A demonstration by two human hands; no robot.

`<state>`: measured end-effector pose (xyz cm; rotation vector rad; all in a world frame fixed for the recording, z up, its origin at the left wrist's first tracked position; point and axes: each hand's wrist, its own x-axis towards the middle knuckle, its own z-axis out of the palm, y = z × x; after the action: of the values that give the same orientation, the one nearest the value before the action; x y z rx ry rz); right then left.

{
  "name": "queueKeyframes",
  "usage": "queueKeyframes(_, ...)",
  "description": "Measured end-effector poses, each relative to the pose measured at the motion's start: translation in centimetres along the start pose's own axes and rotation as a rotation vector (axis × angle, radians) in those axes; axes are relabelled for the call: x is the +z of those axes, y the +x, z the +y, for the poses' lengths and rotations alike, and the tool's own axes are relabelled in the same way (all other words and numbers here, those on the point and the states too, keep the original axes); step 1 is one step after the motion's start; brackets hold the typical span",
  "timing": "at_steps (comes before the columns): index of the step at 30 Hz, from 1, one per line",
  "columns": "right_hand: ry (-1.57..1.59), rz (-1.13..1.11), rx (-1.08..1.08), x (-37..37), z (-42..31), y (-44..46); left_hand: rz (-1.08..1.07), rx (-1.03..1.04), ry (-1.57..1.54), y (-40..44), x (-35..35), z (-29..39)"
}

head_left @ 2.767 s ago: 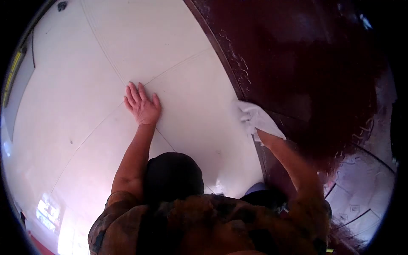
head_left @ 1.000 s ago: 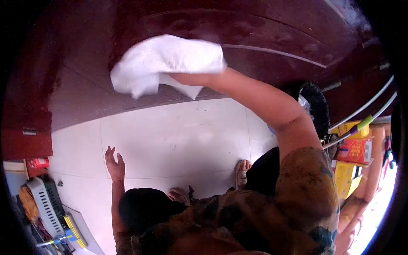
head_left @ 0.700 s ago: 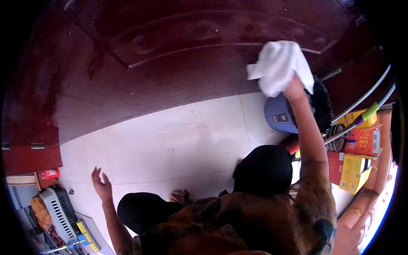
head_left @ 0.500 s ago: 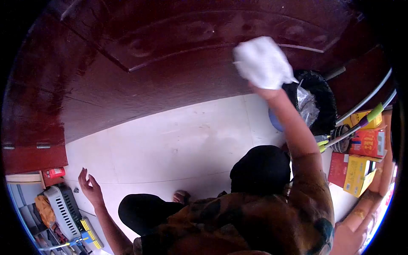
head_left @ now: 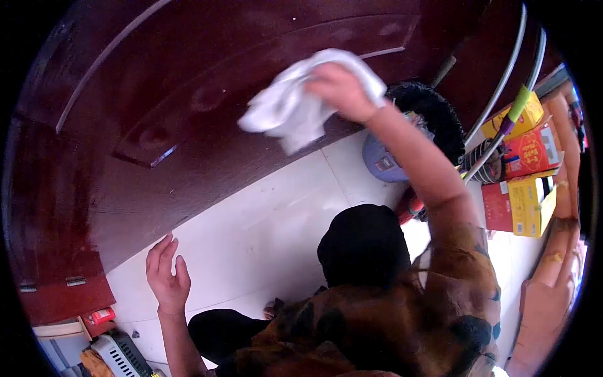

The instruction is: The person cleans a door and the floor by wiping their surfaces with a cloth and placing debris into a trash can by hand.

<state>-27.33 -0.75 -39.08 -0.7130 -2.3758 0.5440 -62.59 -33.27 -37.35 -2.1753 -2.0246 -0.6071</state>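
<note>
A white cloth (head_left: 292,107) is bunched in my right hand (head_left: 342,91), whose fingers are closed on it. Cloth and hand are in front of the lower part of a dark red panelled door (head_left: 207,94); whether the cloth touches the surface cannot be made out. My left hand (head_left: 168,276) is raised over the pale tiled floor (head_left: 251,220), its fingers apart and nothing in it, near the door's lower edge at the left.
Just beyond my right forearm stands a blue bin (head_left: 380,160) with a black liner (head_left: 433,113). Metal poles (head_left: 502,81) lean at the right beside yellow and red boxes (head_left: 531,154). A grey plastic crate (head_left: 116,357) sits at the lower left.
My right hand has swung left from beside the bin with the cloth. My left hand is higher in view, still open. The view has turned, so the door's lower edge slopes more steeply.
</note>
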Motion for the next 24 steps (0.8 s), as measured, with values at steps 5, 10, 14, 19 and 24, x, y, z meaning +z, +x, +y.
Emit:
queueKeyframes(5,0.462,0.568,0.278,-8.7,9.4,-6.8,0.002,-0.072,-0.059,-0.1,1.7,-0.4)
queueKeyframes(10,0.741,1.04,0.198,-3.7,6.8,-1.4,0.021,-0.106,-0.05,-0.4,2.8,-0.6)
queueKeyframes(14,0.515,1.019,-0.192,4.7,-2.1,5.2,0.009,-0.091,-0.068,-0.1,4.4,-0.5)
queueKeyframes(19,-0.773,0.766,-0.082,-2.1,0.1,3.0,-0.141,-0.105,-0.045,-1.3,6.5,-2.4)
queueKeyframes(24,0.516,1.302,0.037,-8.2,10.2,-0.4,-0.046,-0.19,-0.057,-1.9,5.5,-3.2)
